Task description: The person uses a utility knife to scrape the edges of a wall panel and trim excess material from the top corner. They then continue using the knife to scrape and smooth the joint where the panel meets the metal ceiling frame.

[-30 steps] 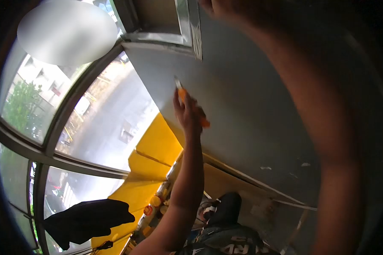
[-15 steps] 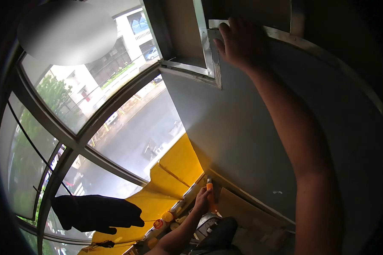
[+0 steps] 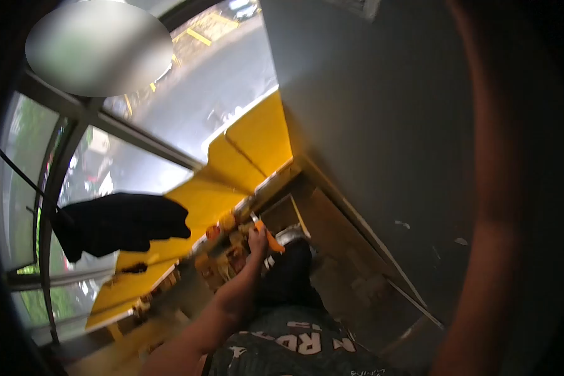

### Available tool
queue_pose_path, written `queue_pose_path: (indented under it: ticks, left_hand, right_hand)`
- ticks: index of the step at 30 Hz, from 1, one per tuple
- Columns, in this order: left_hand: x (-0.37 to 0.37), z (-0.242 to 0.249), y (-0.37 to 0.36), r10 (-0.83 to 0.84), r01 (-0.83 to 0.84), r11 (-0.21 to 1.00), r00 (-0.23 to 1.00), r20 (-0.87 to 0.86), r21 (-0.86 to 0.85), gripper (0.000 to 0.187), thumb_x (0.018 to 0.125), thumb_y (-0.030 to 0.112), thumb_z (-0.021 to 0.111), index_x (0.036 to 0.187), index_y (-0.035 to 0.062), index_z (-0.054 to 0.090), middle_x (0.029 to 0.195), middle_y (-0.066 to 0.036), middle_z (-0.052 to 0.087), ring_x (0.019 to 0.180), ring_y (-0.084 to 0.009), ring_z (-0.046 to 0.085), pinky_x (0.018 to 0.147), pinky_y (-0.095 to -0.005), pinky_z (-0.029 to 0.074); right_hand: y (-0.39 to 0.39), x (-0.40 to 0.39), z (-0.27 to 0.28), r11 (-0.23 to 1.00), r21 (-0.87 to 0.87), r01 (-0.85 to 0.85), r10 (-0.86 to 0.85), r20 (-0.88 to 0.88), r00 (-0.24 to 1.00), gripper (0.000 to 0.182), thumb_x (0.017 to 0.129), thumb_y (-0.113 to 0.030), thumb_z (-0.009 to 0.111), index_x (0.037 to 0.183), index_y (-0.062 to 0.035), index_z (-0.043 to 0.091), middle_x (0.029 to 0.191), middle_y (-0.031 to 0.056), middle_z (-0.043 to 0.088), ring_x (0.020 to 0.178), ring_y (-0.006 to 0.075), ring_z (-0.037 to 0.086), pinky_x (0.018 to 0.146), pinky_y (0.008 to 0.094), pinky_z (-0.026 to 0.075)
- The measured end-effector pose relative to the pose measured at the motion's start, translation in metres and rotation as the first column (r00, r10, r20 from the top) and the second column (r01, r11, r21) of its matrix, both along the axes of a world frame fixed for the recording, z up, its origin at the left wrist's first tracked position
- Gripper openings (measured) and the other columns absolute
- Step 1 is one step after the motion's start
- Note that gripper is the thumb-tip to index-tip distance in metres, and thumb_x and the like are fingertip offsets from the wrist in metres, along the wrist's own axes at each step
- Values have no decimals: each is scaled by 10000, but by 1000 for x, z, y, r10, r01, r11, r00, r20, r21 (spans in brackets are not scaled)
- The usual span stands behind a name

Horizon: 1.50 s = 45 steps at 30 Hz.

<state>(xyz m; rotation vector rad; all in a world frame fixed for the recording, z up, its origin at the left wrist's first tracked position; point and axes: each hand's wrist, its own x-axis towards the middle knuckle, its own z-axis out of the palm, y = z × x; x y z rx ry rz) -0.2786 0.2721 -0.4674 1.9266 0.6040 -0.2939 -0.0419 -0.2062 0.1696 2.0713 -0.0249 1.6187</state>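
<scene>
My left hand (image 3: 255, 239) is closed around an orange-handled tool (image 3: 272, 240) with a short silvery tip. It holds the tool low, just above my dark-clad leg. The tool's exact kind is too small to make out. My right arm reaches up along the right side, close to the grey wall panel (image 3: 370, 125); the hand itself is beyond the top of the view.
Framed windows (image 3: 75, 109) over a street stand on the left. A black cloth (image 3: 122, 222) hangs before them. A yellow sheet (image 3: 257, 135) runs beneath the glass, above a ledge with several small containers, including a red-lidded one (image 3: 214, 232).
The view has tipped downward, so the metal frame at the top and my right hand on it have left the picture. My left hand still grips the orange-handled tool, now tilted leftward.
</scene>
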Motion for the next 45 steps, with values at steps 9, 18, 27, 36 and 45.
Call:
queue_pose_path:
  ticks: [9, 18, 27, 36, 45]
  left_hand:
    - [9, -14, 4, 37, -39, 992, 999, -21, -118, 434, 952, 342, 702, 1114, -52, 613, 907, -181, 734, 740, -258, 752, 693, -380, 582]
    - [39, 75, -17, 39, -105, 782, 992, -119, -615, 336, 989, 249, 707, 1235, 45, 600, 1054, -83, 726, 968, -206, 718, 817, -366, 563]
    - [176, 249, -58, -216, 313, 616, 950, 227, -723, 301, 977, 248, 744, 1188, 34, 721, 1090, -39, 739, 982, -141, 671, 906, -316, 512]
    - [317, 378, -51, -806, 703, 586, 456, 377, 403, 370, 931, 278, 793, 1213, 46, 731, 1042, -130, 772, 892, -190, 730, 880, -357, 572]
    - [556, 518, 46, -978, -600, 197, -69, 195, 776, 801, 864, 496, 785, 1555, 286, 437, 1641, -100, 332, 1515, -347, 326, 1156, -694, 298]
  right_hand:
    - [-6, 18, 10, 872, -211, -441, 464, 75, 883, 329, 878, -260, 788, 941, -34, 558, 935, 183, 621, 933, 392, 637, 790, 483, 492]
    - [30, -13, 1, 951, -161, -266, 294, 187, 937, 384, 888, -275, 797, 1172, -69, 643, 1122, 177, 666, 1091, 365, 644, 950, 470, 502]
    - [199, -103, -302, 189, 970, 154, 919, -230, 321, 486, 924, -334, 769, 1232, -2, 594, 1140, 206, 662, 1038, 329, 685, 905, 438, 556]
    - [227, -13, -325, -505, 812, 292, 861, 454, 228, 310, 1091, -236, 539, 1301, -26, 450, 928, 87, 638, 794, 162, 671, 762, 333, 566]
    - [157, 146, -273, -236, 946, -223, 773, 322, 547, 298, 1087, -325, 508, 1008, -37, 507, 738, 68, 629, 608, 165, 659, 578, 334, 539]
